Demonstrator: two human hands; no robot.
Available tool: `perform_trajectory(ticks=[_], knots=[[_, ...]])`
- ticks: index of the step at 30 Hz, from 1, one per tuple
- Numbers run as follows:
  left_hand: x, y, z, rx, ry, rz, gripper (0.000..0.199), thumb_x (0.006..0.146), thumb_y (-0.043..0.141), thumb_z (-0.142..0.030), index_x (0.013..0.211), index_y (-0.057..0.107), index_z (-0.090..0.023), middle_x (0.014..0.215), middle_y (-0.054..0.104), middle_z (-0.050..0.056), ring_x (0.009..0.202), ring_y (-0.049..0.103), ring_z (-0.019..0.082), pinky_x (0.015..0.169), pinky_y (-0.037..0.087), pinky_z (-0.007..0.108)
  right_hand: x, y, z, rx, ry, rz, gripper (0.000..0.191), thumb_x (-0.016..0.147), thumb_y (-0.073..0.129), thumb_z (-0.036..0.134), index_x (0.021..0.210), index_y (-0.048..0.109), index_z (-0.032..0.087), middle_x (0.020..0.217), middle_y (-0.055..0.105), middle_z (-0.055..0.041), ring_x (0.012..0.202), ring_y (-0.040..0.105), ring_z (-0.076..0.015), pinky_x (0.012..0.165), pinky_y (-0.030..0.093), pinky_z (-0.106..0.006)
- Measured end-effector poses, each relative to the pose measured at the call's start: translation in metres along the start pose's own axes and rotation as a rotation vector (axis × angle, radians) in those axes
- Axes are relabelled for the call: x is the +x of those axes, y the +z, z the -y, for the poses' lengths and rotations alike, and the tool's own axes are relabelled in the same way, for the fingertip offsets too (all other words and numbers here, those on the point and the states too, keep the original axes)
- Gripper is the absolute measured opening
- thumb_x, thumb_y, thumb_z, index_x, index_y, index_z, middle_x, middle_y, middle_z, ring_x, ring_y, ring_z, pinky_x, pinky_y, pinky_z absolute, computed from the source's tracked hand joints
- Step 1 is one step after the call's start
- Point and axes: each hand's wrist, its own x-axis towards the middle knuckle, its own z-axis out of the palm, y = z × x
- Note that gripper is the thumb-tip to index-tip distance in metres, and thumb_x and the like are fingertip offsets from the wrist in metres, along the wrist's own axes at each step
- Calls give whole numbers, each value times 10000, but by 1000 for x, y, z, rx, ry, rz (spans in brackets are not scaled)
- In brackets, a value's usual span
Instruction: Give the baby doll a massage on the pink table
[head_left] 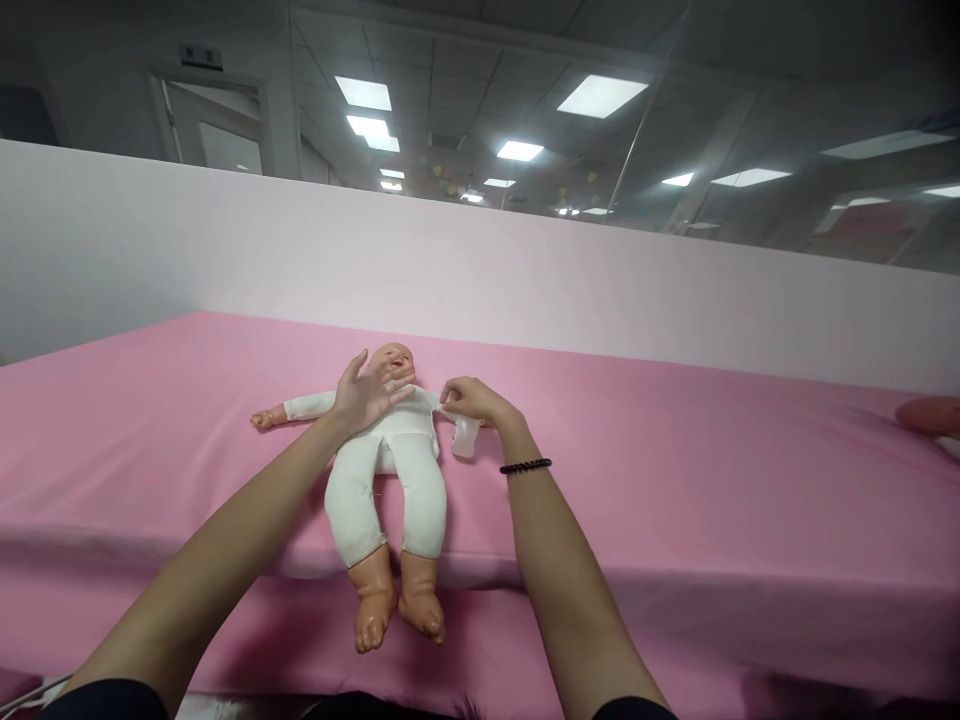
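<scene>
A baby doll (386, 470) in a white one-piece suit lies on its back on the pink-covered table (637, 480), its bare plastic feet reaching over the table's front fold. My left hand (364, 395) is spread open over the doll's upper chest, just below its chin, holding nothing. My right hand (472, 400) pinches the white sleeve (465, 436) on the doll's far side. That sleeve hangs in a loose fold, and my fingers hide the doll's arm there. A black coiled band (526, 466) circles my right wrist.
A pale pink-white partition wall (480, 280) runs along the table's back edge. A rounded pink object (930, 415) lies at the far right edge of the table. Beyond the wall are a glass panel, a doorway and ceiling lights.
</scene>
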Motion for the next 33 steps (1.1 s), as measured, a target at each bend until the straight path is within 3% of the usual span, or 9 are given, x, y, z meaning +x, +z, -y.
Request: perform_trajectory(ticks=[3,8,12,14,18,22,29,31,33], knots=[[-2,-4,5,-63,-191,54,702,865,510,-713,1225,604,-119,1238,652,227,1215,613,377,1096,445,545,6,11,16,-19,-180,-23,99,855,676,158,953,684,169,1017,708,-52,867,649,-165,701,465,-238],[2,-16,11,-65,-283,116,767,908,439,-734,1319,554,-97,1277,637,237,1231,605,354,1134,411,518,2,11,23,-98,-289,-316,289,929,673,413,1120,669,196,1255,657,-94,1194,572,-249,984,436,-344],[2,-14,12,-51,-320,193,752,929,440,-712,1306,566,-73,1271,646,235,1212,615,324,1157,390,477,-1,14,30,-66,-96,-9,383,971,553,537,979,691,180,1047,723,-101,921,655,-229,758,468,-289],[2,-12,12,-41,-312,180,730,919,469,-703,1282,588,-82,1280,643,231,1223,610,329,1148,398,479,-1,15,33,-83,18,17,432,977,517,544,873,678,157,862,719,-98,705,622,-195,611,413,-274],[3,-9,10,68,-53,-10,529,895,557,-566,1192,659,-141,1340,635,175,1258,595,332,1111,432,477,-2,12,33,-289,144,-102,223,889,642,300,740,656,136,709,664,-93,551,527,-158,505,282,-290],[4,-10,3,65,229,-290,388,893,546,-467,1000,698,-126,1174,708,178,1209,634,303,1080,466,422,-3,9,25,-445,204,-230,136,842,582,60,853,702,123,780,682,-112,621,594,-173,535,297,-284],[1,-14,-5,-120,240,-468,422,928,481,-461,1049,669,-103,1177,690,213,1111,682,303,965,558,397,5,-2,0,-427,458,-386,219,874,561,27,1001,723,102,954,713,-190,913,708,-265,739,503,-313],[1,-12,-5,-122,210,-401,450,936,473,-477,1114,663,-110,1217,676,206,1155,663,305,964,557,399,7,-2,4,-376,344,-509,201,923,548,89,1022,724,90,1019,718,-209,1001,696,-287,854,528,-367],[-1,-5,-3,-122,129,-243,507,943,461,-522,1183,654,-119,1270,656,196,1203,636,315,983,544,419,9,6,17,-289,15,-642,262,972,543,195,1156,700,94,1201,693,-209,1187,631,-299,1031,487,-421]])
